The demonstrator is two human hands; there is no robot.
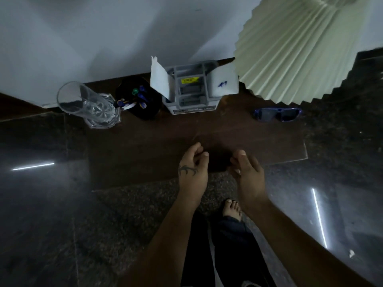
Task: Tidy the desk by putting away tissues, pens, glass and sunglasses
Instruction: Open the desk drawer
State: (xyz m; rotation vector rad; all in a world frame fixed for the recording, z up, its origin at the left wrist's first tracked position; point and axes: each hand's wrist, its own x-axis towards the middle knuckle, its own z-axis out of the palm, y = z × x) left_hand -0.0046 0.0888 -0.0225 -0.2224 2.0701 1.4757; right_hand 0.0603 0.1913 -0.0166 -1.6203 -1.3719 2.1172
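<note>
Both hands hover empty over the bare front of the dark wooden worktop (145,154), left hand (192,168) and right hand (246,172) with fingers loosely curled, gripping nothing. Along the wall stand the glass (89,104), the black pen holder (138,98) and the grey tissue holder (190,88); its yellow label is unreadable. The blue sunglasses (277,114) lie apart under the pleated lampshade (300,52).

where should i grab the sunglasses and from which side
Pinch the sunglasses at the bridge between the lenses, coming from above with the right hand. They lie flat on the desk, lamp shade overhanging behind.
</note>
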